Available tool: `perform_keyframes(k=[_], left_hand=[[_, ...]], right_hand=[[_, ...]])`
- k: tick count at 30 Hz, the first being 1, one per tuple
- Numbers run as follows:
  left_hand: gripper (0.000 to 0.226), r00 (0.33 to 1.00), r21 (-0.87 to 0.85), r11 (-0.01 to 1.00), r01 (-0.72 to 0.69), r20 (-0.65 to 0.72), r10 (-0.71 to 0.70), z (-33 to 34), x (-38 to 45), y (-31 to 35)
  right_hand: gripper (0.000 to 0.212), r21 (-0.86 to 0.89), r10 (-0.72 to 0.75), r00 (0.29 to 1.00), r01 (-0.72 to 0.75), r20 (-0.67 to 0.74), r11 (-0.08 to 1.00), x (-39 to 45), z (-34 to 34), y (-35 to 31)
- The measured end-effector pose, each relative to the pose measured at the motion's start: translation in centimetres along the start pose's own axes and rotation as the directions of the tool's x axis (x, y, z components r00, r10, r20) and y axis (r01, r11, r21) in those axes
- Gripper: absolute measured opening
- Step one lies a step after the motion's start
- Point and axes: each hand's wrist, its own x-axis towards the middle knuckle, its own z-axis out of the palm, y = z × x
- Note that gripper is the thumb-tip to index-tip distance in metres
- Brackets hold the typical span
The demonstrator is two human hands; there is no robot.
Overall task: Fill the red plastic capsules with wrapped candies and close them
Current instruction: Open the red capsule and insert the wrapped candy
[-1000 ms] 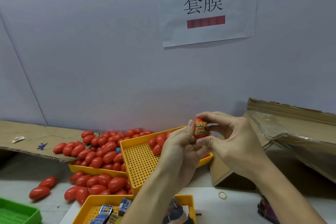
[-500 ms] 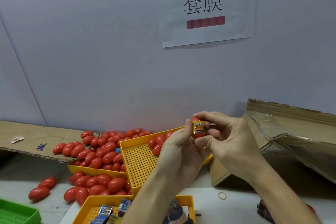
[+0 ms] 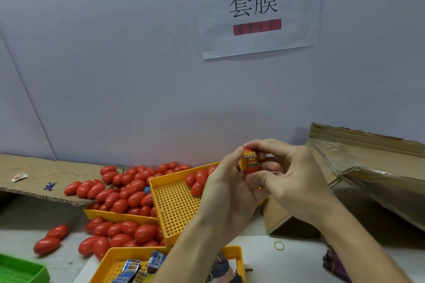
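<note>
**A:** Green plastic first: a perforated green tray (image 3: 20, 270) sits at the far left bottom corner. What do you have next to it?

**B:** I see two loose red capsules (image 3: 51, 239) on the grey table (image 3: 23, 218), then a flattened cardboard sheet (image 3: 34, 174) against the wall with a small blue toy (image 3: 50, 185) lying on it. Right of that is a heap of closed red capsules (image 3: 124, 193) spilling over a yellow tray (image 3: 119, 215), with one blue piece (image 3: 146, 189) showing among them.

**A:** And in the middle?

**B:** A perforated yellow tray (image 3: 177, 209) lies tilted on the heap, a few red capsules resting in its far corner. Below it, at the bottom edge, I see another yellow tray (image 3: 236, 253) holding wrapped candies (image 3: 156, 259).

**A:** How are the hands?

**B:** My left hand (image 3: 227, 193) is raised above the tilted tray, fingers curled, thumb tip against the top of a red capsule (image 3: 251, 163) that has an orange printed wrapper around it. My right hand (image 3: 292, 177) pinches the same capsule, forefinger over the top and thumb beneath. I cannot tell whether the capsule is fully closed.

**A:** Further right?

**B:** A yellow rubber band (image 3: 279, 246) lies on the table, and an opened cardboard box (image 3: 368, 158) with a clear plastic liner stands at the right. A paper sign (image 3: 257, 9) hangs on the wall above
</note>
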Motion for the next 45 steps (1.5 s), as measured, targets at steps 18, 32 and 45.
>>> perform_keyframes(k=[18,32,45], left_hand=[[0.032,1.0,0.105,0.994,-0.017,0.008,0.017,-1.2,0.2,1.1],[0.041,0.929,0.568,0.813,-0.128,-0.218,0.299,-0.9,0.7,-0.2],[0.02,0.936,0.506,0.85,-0.146,-0.208,0.284,-0.7,0.7,0.2]], right_hand=[[0.038,0.143,0.04,0.996,-0.028,-0.083,0.989,-0.2,0.1,-0.1],[0.045,-0.197,0.043,0.995,-0.06,-0.087,0.979,-0.1,0.0,1.8],[0.042,0.191,0.131,0.99,-0.119,-0.055,0.974,-0.1,-0.6,2.5]])
